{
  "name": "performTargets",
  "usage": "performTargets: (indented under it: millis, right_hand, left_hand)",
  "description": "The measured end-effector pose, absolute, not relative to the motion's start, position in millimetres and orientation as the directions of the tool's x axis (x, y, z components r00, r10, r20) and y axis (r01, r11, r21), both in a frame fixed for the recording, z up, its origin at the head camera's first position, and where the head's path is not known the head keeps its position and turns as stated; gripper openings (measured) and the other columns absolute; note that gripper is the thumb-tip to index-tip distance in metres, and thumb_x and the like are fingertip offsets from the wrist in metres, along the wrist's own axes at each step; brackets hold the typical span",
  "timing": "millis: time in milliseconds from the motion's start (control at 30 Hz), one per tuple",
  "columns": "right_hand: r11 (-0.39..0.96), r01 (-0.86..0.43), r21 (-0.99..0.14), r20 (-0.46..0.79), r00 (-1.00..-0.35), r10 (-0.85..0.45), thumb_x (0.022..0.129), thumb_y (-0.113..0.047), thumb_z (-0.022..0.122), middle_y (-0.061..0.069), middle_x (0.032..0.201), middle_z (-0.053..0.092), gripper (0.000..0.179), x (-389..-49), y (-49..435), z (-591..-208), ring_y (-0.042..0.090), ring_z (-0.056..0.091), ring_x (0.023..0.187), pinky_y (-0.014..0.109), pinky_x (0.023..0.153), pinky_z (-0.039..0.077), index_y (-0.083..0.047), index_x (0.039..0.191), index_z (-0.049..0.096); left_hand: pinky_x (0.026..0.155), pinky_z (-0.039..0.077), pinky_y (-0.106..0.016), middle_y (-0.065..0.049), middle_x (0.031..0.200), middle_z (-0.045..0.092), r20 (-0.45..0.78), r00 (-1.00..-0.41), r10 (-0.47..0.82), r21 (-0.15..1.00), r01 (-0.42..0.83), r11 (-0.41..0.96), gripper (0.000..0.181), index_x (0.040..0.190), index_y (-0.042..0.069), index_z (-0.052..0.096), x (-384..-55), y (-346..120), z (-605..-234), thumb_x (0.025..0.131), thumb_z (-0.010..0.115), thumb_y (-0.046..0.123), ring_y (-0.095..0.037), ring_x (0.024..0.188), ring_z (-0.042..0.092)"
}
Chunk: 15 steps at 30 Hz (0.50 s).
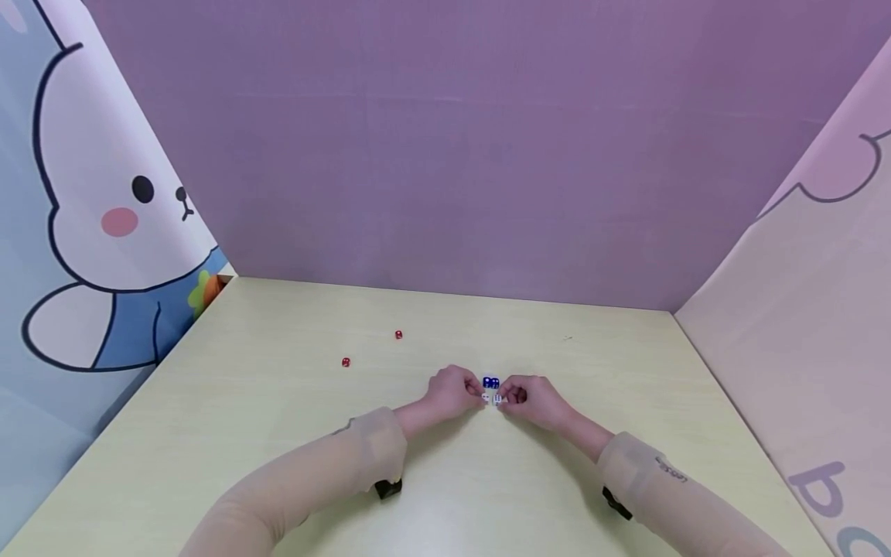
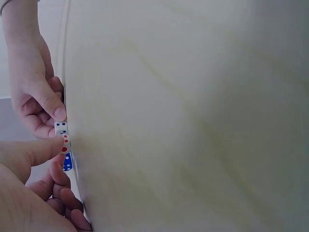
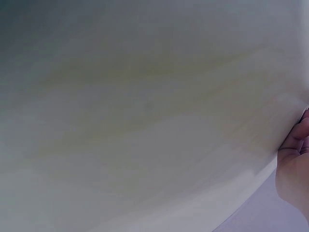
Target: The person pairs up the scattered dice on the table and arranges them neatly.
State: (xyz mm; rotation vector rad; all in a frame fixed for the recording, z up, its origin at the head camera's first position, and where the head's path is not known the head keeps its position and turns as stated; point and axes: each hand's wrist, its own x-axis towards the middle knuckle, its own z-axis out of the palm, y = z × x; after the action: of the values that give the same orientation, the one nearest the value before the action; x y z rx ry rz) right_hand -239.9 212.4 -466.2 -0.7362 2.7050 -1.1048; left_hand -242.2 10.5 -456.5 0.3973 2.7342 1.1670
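Two blue dice (image 1: pixel 490 382) stand side by side on the table between the hands. Nearer the person are two white dice: one die with red dots (image 2: pixel 65 143) and one die with dark dots (image 2: pixel 61 127). My left hand (image 1: pixel 453 391) pinches the red-dotted die, its thumb against it in the left wrist view. From the other side my right hand (image 1: pixel 535 401) pinches the dark-dotted die between thumb and fingers. In the right wrist view, only part of the right hand (image 3: pixel 293 164) shows at the edge, and no dice are seen.
Two red dice lie apart at the left of the table (image 1: pixel 278 433), a far one (image 1: pixel 399 335) and a nearer one (image 1: pixel 346 362). A tiny pale thing (image 1: pixel 568 337) lies at the back right, too small to tell. A purple panel (image 1: pixel 445 155) rises behind the table.
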Motion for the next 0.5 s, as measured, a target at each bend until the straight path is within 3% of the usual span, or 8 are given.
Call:
performTargets:
  millis: [233,500]
  right_hand:
    - [0.598,-0.406,-0.691,0.083,-0.866,-0.493,0.079,-0.006,0.072,-0.004,0.068,0.055,0.011,-239.8,212.1,-466.6,0.004,0.046,0.060,0.018,0.055,0.042,-0.008,0.088,0.066]
    - [0.607,-0.399,-0.688,0.078,-0.871,-0.485,0.079,-0.007,0.073,-0.005,0.066,0.053,0.011,-241.7,212.0,-469.1,0.003,0.045,0.057,0.018,0.054,0.042,-0.010,0.087,0.065]
  left_hand:
    - [0.076,0.041,-0.035,0.010,0.065,0.062,-0.038,-0.957,0.287,0.715,0.175,0.677,0.011,0.076,0.017,0.071,-243.3,14.7,-456.4,0.072,0.081,0.020,-0.007,0.063,0.052]
    - [0.079,0.041,-0.038,0.010,0.064,0.061,-0.034,-0.954,0.297,0.719,0.184,0.671,0.010,0.078,0.016,0.072,-242.8,16.5,-454.8,0.072,0.080,0.020,-0.007,0.063,0.051]
